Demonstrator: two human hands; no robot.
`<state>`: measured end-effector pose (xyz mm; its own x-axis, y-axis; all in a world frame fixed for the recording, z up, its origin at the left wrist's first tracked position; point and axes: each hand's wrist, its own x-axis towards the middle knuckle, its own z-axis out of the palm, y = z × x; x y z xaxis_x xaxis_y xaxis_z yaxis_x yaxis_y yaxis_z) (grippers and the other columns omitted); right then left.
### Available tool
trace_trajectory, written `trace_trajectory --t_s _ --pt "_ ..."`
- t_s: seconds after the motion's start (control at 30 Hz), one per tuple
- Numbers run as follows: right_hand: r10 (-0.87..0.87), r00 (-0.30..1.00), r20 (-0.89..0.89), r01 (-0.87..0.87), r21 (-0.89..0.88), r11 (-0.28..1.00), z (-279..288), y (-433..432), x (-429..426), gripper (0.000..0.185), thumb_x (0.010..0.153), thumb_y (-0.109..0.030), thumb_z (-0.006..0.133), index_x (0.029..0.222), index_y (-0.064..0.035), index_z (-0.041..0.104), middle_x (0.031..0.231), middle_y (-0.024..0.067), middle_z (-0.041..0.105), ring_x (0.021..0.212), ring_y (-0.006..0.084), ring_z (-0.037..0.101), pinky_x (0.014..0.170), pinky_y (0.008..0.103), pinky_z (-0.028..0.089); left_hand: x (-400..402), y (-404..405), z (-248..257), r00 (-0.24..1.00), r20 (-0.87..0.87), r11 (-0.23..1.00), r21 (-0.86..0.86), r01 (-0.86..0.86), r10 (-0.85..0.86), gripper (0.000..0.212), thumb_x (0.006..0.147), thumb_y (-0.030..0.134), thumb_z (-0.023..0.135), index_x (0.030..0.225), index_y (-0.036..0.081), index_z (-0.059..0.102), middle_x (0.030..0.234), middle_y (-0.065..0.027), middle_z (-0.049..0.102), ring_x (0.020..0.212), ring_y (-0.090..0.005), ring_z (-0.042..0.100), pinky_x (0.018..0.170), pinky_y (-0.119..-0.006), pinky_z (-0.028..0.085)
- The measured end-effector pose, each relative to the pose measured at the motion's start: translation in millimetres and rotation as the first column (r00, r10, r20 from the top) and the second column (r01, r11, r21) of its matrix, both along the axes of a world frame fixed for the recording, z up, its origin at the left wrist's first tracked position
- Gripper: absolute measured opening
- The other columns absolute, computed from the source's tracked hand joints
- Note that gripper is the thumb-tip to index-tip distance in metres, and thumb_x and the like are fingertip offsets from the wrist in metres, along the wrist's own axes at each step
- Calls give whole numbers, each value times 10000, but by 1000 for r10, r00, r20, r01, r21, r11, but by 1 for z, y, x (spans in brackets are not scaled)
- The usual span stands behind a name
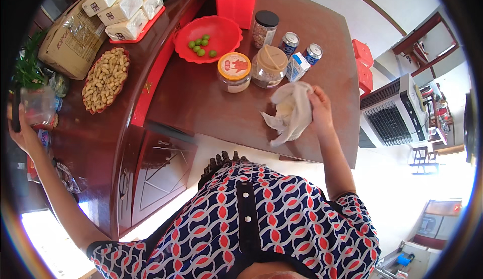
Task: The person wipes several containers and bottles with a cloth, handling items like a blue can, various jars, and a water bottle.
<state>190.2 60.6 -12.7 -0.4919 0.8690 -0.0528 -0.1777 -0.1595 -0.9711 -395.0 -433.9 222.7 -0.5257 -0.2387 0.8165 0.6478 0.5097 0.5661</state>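
Note:
At the far left, my left hand [23,133] grips a clear plastic jar [39,105] by its dark lid, above the sideboard; the jar lies on its side and is blurred. My right hand [320,107] holds a crumpled whitish cloth [288,112] by its right edge, over the front of the brown table. Behind the cloth stand a jar with a tan lid [268,69], a blue and white carton [298,66] and a yellow-lidded jar [234,72].
A red scalloped bowl [226,39] with several green fruits, a black-lidded jar [265,29], two drink cans [313,54] and a red bag [237,3] occupy the table. The sideboard [85,143] bears peanuts [105,79], tissue packs [126,26] and a cardboard box [71,41].

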Motion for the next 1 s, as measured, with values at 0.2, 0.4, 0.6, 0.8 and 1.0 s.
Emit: trace_trajectory --t_s 0.2,0.4,0.6,0.8,1.0 --pt "165 986 -35 -161 98 982 39 18 37 100 941 -106 584 985 -16 587 918 6 612 814 64 571 737 223 471 315 200 -53 709 406 571 -420 705 -577 884 690 177 798 1455 82 365 1460 -135 408 1347 -284 396 1127 -405 328" --pt "168 981 100 -194 627 755 77 -13 52 197 828 -93 708 960 -14 585 1170 89 531 942 155 554 780 261 466 445 314 -215 1 646 37 43 998 -763 1227 590 244 887 1500 0 102 1338 -220 479 1241 -349 500 1064 -424 386" --pt "71 880 469 -472 851 230 55 -25 54 541 783 -195 717 1278 -111 515 1347 151 468 1199 363 465 1016 477 378 514 371 -255 -444 339 -201 561 803 -830 1352 600 168 912 1530 101 -67 1496 -172 316 1370 -279 380 1105 -383 357" --pt "-119 846 520 -471 832 293 45 -37 43 504 784 -169 681 1254 -103 512 1262 150 549 1130 362 522 953 466 411 495 376 -282 -581 359 -273 626 730 -731 1219 707 162 842 1537 169 -50 1520 -118 253 1385 -231 334 1131 -402 319" --pt "-91 837 539 -440 764 472 30 -27 8 321 792 -99 627 1103 -52 563 1108 164 623 996 376 590 811 416 494 473 349 -276 -296 547 -196 234 952 -783 1261 677 95 830 1524 92 -104 1517 -143 251 1352 -243 366 1115 -382 324"
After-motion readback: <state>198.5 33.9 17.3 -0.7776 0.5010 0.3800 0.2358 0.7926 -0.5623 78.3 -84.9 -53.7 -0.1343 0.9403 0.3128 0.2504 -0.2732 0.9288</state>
